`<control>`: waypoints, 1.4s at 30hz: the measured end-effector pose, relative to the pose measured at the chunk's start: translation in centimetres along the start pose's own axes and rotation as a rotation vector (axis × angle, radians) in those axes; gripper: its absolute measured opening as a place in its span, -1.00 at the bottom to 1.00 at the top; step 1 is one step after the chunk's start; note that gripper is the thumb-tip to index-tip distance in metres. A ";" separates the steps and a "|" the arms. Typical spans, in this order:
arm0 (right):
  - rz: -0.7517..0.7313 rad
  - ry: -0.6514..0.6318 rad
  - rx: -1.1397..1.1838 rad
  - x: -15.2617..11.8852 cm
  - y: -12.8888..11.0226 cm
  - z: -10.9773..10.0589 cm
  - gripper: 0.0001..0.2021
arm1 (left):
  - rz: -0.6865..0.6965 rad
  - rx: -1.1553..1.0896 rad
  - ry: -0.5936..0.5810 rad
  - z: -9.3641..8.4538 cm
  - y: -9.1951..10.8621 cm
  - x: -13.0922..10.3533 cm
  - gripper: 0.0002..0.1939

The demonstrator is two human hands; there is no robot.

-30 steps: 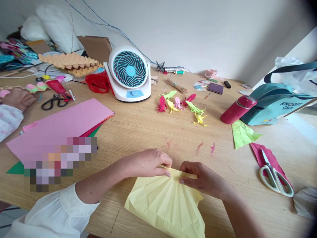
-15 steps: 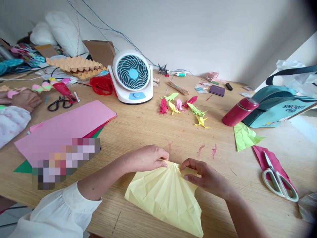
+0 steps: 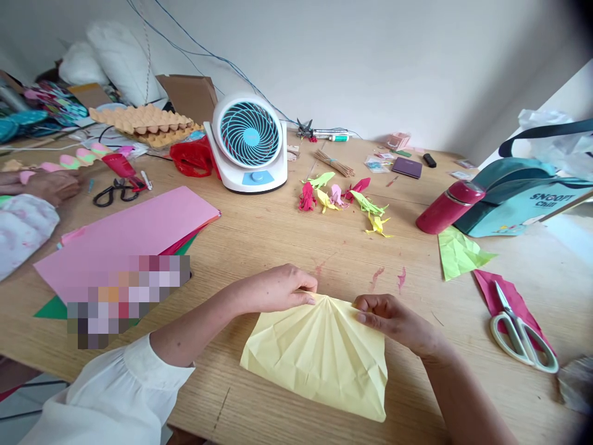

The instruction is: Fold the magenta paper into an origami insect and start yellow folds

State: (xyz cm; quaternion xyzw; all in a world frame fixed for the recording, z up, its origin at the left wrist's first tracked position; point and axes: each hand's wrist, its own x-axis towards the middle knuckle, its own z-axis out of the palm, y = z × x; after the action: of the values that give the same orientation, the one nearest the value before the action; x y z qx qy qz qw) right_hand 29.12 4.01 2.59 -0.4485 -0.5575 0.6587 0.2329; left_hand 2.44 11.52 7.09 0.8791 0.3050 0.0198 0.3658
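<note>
A creased sheet of pale yellow paper [image 3: 319, 358] lies in front of me, its folds fanning out from the middle of its far edge. My left hand [image 3: 285, 290] pinches that far edge left of where the creases meet. On the right, my right hand [image 3: 384, 315] grips the same edge near the corner between thumb and bent fingers. The sheet's near edge spreads wide over the wooden table [image 3: 259, 247].
Folded paper figures [image 3: 343, 198] lie beyond my hands, with a fan [image 3: 250, 142] behind. To the right are scissors [image 3: 521, 337], a red flask [image 3: 449, 207] and a teal bag [image 3: 523, 198]. Pink paper [image 3: 139, 235] and a co-worker's hand [image 3: 50, 185] are at left.
My right hand has moved right and closed on the paper's far edge. The edge is now pulled straighter, and the sheet's right side has opened outward and lifted slightly away from me.
</note>
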 end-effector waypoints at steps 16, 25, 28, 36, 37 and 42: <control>-0.125 0.303 0.292 0.4 1.4 -0.6 -0.59 | 0.028 -0.100 -0.009 0.2 -1.0 0.8 -0.75; 0.002 0.408 0.415 0.6 1.6 -0.4 -0.63 | -0.004 -0.098 0.106 0.3 -0.7 0.7 -0.73; 0.040 0.386 0.374 0.3 0.9 0.3 -0.62 | -0.014 -0.088 0.114 0.4 -0.5 0.6 -0.73; 0.064 0.411 0.392 0.3 -0.5 2.1 -0.61 | 0.010 -0.066 0.112 0.5 0.0 0.5 -0.74; 0.058 0.410 0.395 0.4 -0.4 2.0 -0.60 | 0.002 -0.061 0.111 0.5 0.1 0.5 -0.75; 0.034 0.438 0.311 1.1 0.7 1.4 -0.60 | -0.027 -0.038 0.103 0.4 0.1 0.5 -0.76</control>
State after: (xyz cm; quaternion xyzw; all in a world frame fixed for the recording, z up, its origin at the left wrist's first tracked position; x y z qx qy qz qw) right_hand 27.57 3.96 1.59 -0.5484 -0.3782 0.6276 0.4028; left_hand 2.97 11.51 6.74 0.8655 0.3348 0.0661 0.3666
